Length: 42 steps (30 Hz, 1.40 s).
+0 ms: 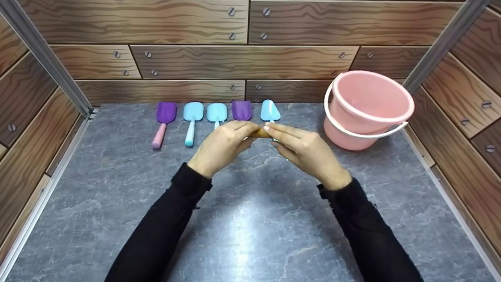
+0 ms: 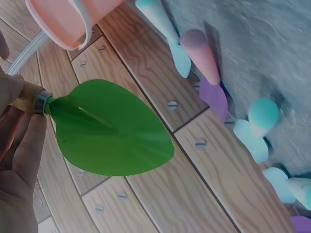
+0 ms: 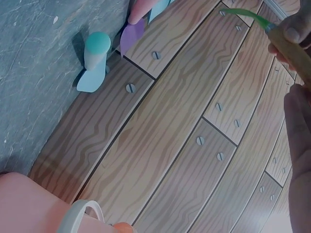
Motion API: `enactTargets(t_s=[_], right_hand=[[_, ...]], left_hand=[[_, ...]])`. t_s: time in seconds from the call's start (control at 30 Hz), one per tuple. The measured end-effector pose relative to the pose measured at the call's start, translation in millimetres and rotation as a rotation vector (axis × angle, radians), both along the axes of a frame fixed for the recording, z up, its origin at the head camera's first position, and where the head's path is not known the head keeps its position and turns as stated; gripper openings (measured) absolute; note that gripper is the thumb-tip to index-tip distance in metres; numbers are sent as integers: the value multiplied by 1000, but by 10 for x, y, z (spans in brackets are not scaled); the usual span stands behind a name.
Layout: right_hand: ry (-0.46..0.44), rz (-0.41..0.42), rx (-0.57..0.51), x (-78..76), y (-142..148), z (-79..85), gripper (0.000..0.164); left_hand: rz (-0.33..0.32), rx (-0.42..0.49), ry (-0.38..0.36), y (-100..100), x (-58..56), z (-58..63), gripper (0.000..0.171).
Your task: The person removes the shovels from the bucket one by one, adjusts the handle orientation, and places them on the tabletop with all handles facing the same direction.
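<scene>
Both hands meet over the middle of the table at the wooden handle of a trowel, whose green blade [image 2: 114, 131] is broad and leaf-shaped. The left hand [image 1: 229, 139] grips the handle close to its metal collar, thumb along the wood. At the handle's other end, the right hand [image 1: 309, 149] has its fingertips on the wood [image 1: 260, 133], with the thumb side underneath. From the head view the blade is hidden behind the hands. The right wrist view shows the blade nearly edge-on, pointing away from the right hand.
A row of small toy shovels lies along the back wall: a purple one with pink handle [image 1: 166, 111], light-blue ones [image 1: 193, 111], another purple one [image 1: 241, 110] and a pointed light-blue one [image 1: 270, 111]. A pink bucket [image 1: 372, 129] with white handle stands back right. Wood-patterned walls enclose the table.
</scene>
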State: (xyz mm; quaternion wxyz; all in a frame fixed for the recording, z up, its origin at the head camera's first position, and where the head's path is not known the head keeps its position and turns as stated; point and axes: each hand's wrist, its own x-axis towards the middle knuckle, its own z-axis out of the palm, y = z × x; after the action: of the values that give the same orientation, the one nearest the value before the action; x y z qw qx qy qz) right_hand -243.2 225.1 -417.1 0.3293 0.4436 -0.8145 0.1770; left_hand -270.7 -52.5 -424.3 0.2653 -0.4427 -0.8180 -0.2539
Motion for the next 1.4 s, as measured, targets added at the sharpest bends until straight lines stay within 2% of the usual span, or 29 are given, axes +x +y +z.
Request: enactTargets(t_s=[0.13,0.5,0.8,1.07,1.4], right_hand=[[-14,-6,36,17,20,11,56],[-132,-59,145,28,40,23,59],[-358,-71,274,71,-5,-18,66],[-444,-85,367,120,-115,-110,75],[-503,-96,406,155,-179,-191,79]], left_hand=[[3,-15,-6,-90,5,10,35],[-4,-25,17,-303,48,-6,31],[5,-57,-39,-498,139,-45,31],[-19,-116,-51,-654,211,-122,36],[-24,-143,-80,-836,315,-225,36]])
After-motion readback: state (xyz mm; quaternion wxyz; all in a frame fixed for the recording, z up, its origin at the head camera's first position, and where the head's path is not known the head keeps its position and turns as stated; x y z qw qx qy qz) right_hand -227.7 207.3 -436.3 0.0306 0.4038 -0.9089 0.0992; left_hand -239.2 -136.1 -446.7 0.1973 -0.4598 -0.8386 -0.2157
